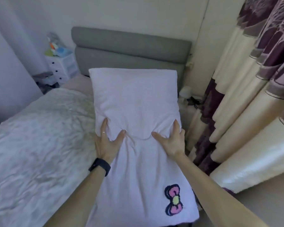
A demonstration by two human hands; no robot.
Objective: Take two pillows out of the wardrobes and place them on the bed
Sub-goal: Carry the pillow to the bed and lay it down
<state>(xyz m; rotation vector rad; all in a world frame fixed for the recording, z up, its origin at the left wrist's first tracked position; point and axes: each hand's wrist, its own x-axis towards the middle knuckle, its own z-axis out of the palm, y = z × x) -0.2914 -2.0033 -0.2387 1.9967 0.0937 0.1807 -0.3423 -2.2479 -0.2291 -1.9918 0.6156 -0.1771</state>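
step: carrying pillow (134, 95) to bed (31, 145) | left hand (105, 143); right hand (171, 142); fingers (104, 129) grasping its middle | next: lower by headboard (129, 51); let go

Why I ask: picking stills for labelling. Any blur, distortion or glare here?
Head view: the wide lens bows the curtains toward the right edge; the whole head view is soft, clutter on the white drawers blurred beyond naming; light is cool and flat, the pillow evenly lit, with mild sheen on the lower-right curtain fold.
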